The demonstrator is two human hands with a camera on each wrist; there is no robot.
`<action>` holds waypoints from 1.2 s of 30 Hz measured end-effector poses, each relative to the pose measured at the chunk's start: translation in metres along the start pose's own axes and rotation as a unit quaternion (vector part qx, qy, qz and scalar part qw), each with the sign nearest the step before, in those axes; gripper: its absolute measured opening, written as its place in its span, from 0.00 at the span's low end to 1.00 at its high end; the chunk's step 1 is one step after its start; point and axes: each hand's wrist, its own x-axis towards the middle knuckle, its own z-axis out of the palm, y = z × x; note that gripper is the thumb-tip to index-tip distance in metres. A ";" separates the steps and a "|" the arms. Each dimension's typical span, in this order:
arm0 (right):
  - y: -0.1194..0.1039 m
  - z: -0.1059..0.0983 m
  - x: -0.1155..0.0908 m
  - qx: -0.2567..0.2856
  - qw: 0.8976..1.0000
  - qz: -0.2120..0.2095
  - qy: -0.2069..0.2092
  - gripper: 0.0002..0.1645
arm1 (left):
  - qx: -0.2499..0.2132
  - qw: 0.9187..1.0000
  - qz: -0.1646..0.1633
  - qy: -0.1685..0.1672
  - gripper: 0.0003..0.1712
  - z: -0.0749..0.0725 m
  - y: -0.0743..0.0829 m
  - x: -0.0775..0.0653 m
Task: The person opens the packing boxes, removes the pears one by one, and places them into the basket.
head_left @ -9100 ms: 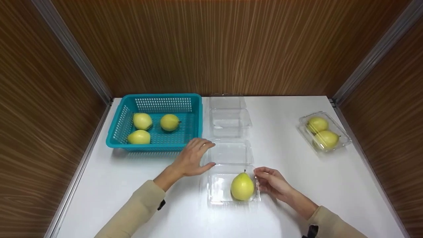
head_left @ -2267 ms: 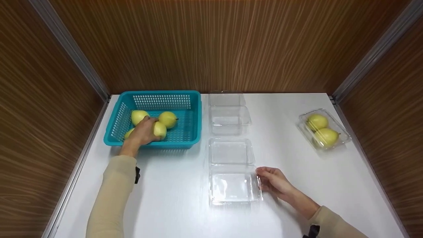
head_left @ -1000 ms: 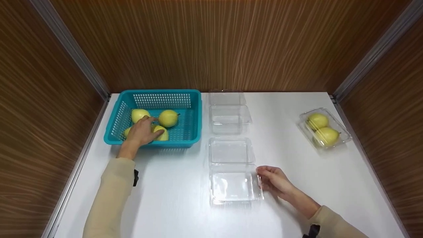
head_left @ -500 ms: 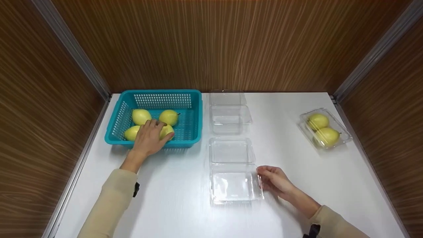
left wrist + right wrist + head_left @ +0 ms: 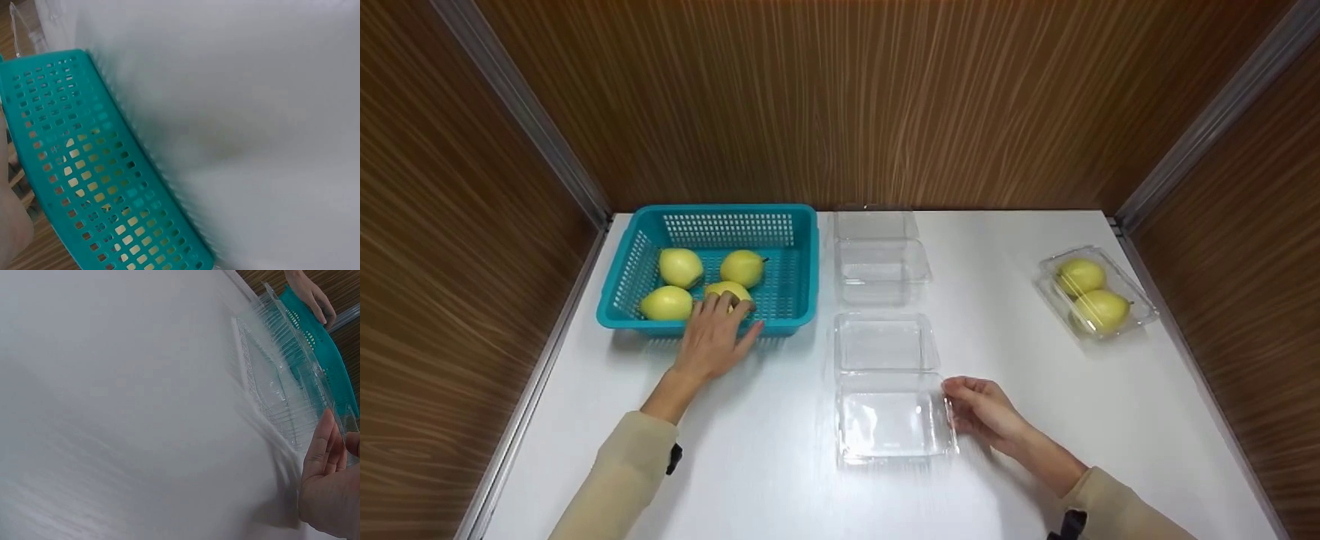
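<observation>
With right-hand fingers [image 5: 966, 388], pinching the rim of a hinged clear plastic clamshell [image 5: 889, 424] on the white counter [image 5: 780, 472]; with left-hand fingers [image 5: 725, 305] apart, loosely bent over a yellow rounded pear [image 5: 725, 288] in a turquoise perforated plastic basket [image 5: 727, 230]

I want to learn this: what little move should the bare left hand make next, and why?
Perhaps lift the left hand clear of the teal perforated plastic basket, because its thumb is spread apart from the nearest plump yellow pear inside.
</observation>
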 end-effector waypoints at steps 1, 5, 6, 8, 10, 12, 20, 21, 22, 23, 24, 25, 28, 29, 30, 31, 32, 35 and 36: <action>0.000 0.000 0.000 0.001 1.000 -0.001 -0.001 0.08 | 0.002 1.000 0.002 0.004 0.18 0.001 0.001 -0.001; 0.000 0.000 0.000 0.000 1.000 0.000 0.002 0.08 | 0.011 1.000 0.004 0.010 0.17 0.006 0.002 -0.006; 0.000 0.000 0.000 0.001 1.000 0.001 0.005 0.08 | 0.012 1.000 0.004 0.010 0.17 0.008 0.002 -0.007; 0.000 0.001 -0.001 0.000 1.000 0.002 0.008 0.08 | 0.014 1.000 0.003 0.009 0.16 0.009 0.002 -0.009; 0.001 0.001 -0.001 0.002 1.000 0.003 0.013 0.07 | 0.015 1.000 0.002 0.010 0.16 0.010 0.003 -0.010; 0.000 0.001 -0.001 0.005 1.000 0.003 0.014 0.08 | 0.015 1.000 0.000 0.008 0.16 0.010 0.003 -0.011; -0.001 0.003 -0.001 0.012 1.000 0.007 0.017 0.09 | 0.021 1.000 0.000 0.004 0.17 0.011 0.004 -0.010; -0.001 0.003 -0.001 0.011 1.000 0.007 0.015 0.09 | 0.022 1.000 0.001 0.005 0.16 0.011 0.004 -0.010; -0.001 0.003 -0.002 0.011 1.000 0.007 0.014 0.09 | 0.022 1.000 0.001 0.007 0.16 0.011 0.004 -0.010; -0.001 0.003 -0.002 0.010 1.000 0.006 0.013 0.09 | 0.023 1.000 0.003 0.009 0.16 0.011 0.004 -0.010; -0.001 0.003 -0.002 0.009 1.000 0.005 0.013 0.09 | 0.023 1.000 0.004 0.012 0.16 0.011 0.004 -0.010; -0.001 0.003 -0.002 0.008 1.000 0.005 0.013 0.09 | 0.022 1.000 0.004 0.013 0.16 0.011 0.004 -0.009; -0.002 0.003 -0.001 0.005 1.000 0.004 0.012 0.09 | 0.017 1.000 0.001 0.019 0.16 0.012 0.004 -0.010; -0.002 0.002 -0.001 0.003 1.000 0.004 0.011 0.10 | 0.017 1.000 0.000 0.023 0.16 0.012 0.005 -0.010; -0.002 0.002 -0.001 0.002 1.000 0.004 0.010 0.10 | 0.016 0.999 -0.002 0.027 0.16 0.013 0.005 -0.010; -0.002 0.002 -0.001 0.001 1.000 0.004 0.009 0.11 | 0.018 0.999 -0.003 0.032 0.17 0.013 0.006 -0.010; -0.002 0.002 -0.001 0.000 1.000 0.004 0.008 0.11 | 0.019 0.999 -0.005 0.040 0.18 0.014 0.007 -0.011; -0.002 0.001 0.000 -0.004 1.000 0.005 0.009 0.11 | 0.011 0.997 -0.003 0.079 0.21 0.017 0.012 -0.014; -0.002 0.001 0.000 -0.004 1.000 0.005 0.011 0.11 | 0.006 0.996 -0.003 0.092 0.22 0.018 0.014 -0.016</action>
